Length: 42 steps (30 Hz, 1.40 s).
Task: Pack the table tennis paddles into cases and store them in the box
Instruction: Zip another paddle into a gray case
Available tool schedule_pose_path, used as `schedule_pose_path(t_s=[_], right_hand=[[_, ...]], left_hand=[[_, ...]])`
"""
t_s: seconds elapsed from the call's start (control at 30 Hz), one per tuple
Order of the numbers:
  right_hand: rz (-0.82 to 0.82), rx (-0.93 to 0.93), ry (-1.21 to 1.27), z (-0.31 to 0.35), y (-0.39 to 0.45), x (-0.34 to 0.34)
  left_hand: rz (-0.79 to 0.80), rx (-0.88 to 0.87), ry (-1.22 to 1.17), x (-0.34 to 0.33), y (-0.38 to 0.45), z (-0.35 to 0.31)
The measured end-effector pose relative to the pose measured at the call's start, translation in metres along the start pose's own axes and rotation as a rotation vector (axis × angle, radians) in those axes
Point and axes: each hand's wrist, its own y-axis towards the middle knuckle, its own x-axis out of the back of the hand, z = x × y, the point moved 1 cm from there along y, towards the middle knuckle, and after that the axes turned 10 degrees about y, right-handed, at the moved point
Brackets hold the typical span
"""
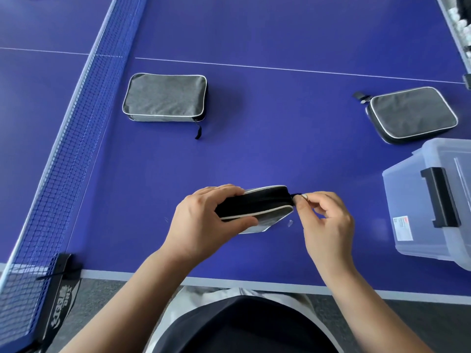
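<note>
My left hand (204, 220) grips a grey paddle case (257, 203) with white piping, tilted on edge above the blue table near its front edge. The case's black zipper side faces me. My right hand (323, 220) pinches the zipper pull (297, 196) at the case's right end. Two more grey cases lie flat on the table: one (164, 98) at the back left near the net, one (411, 113) at the back right. A clear plastic storage box (418, 200) with a lid and a black latch stands at the right. No paddle is visible.
The blue net (74, 138) runs along the left, with its clamp (63, 266) at the table's front edge. A container holding white balls (462, 29) sits at the far right corner. The table's front edge (153, 275) runs just before my body.
</note>
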Motion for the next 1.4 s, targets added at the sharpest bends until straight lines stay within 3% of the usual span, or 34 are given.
schedule_pose_path(t_s=[0.17,0.27,0.4,0.47,0.53,0.6,0.7,0.9,0.97,1.13,1.4], right_hand=[[0.076,-0.040,-0.030,0.000,0.003,0.007],[0.131,0.095,-0.003,0.011,0.005,0.012],[0.541,0.408,-0.072,0.026,0.014,0.012],[0.716,0.414,-0.150,0.025,0.023,0.004],[0.783,0.425,-0.221,0.024,0.030,-0.005],[0.780,0.453,-0.257,0.025,0.034,-0.012],[0.778,0.361,-0.223,0.027,0.038,-0.012],[0.728,0.069,-0.062,0.020,0.050,-0.004],[0.655,-0.025,0.043,0.016,0.054,-0.006],[0.494,-0.214,0.214,0.004,0.054,-0.023],[0.420,-0.430,0.380,0.006,0.035,-0.072]], left_hand=[[-0.002,-0.034,-0.008,-0.001,-0.002,-0.003],[-0.007,-0.058,0.006,-0.004,-0.001,-0.003],[-0.032,-0.154,0.024,-0.007,0.003,-0.005],[-0.046,-0.192,-0.005,-0.009,0.003,-0.004],[-0.088,-0.206,-0.038,-0.012,0.003,-0.001],[-0.149,-0.176,-0.064,-0.016,0.000,0.003],[-0.211,0.030,-0.196,-0.029,-0.013,0.016],[-0.156,0.776,-0.633,-0.077,-0.044,0.046],[-0.080,0.931,-0.747,-0.091,-0.053,0.057],[0.094,1.059,-1.006,-0.110,-0.064,0.085],[0.178,0.950,-1.185,-0.084,-0.042,0.139]])
